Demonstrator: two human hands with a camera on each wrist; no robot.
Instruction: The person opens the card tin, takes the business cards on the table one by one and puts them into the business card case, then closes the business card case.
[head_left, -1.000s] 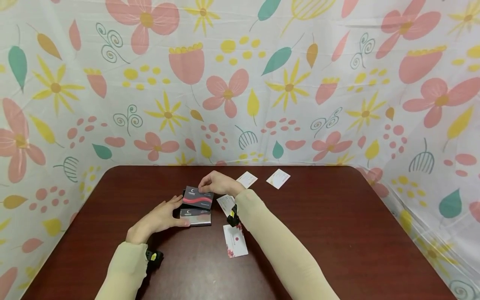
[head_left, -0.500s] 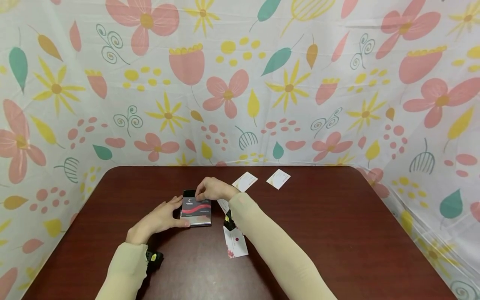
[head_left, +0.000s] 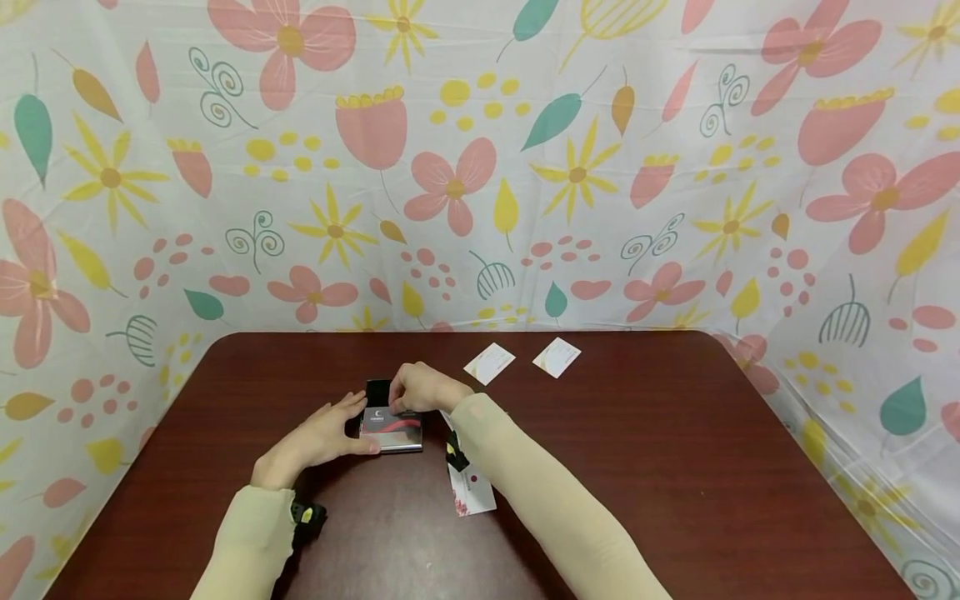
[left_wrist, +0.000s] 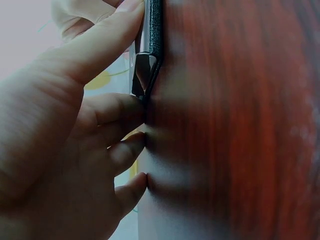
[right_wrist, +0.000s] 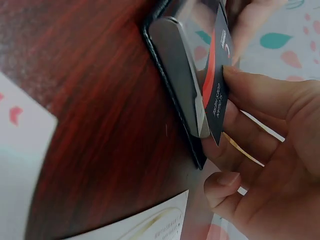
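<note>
A business card case [head_left: 402, 444], shiny metal with a black cover, lies open on the table. My left hand [head_left: 318, 429] steadies it at its left side, thumb at the near edge and fingers along the flap; in the left wrist view the thumb presses on the case [left_wrist: 155, 30]. A dark grey business card [head_left: 381, 417] with a red wave leans against the metal pocket. My right hand [head_left: 427, 388] pinches its upper edge between thumb and fingers. Seen from the right wrist, the card [right_wrist: 218, 85] stands tilted along the metal rim; how deep it sits is hidden.
On the brown table [head_left: 637, 467], a white card with red flowers [head_left: 472, 492] lies near my right wrist. Farther back are two white cards, one on the left [head_left: 490, 364] and one on the right [head_left: 557, 357]. A floral curtain hangs behind the table.
My right hand has brought the dark card down toward me, from above the open case to its metal pocket, and the red wave has sunk lower. My left hand has stayed put.
</note>
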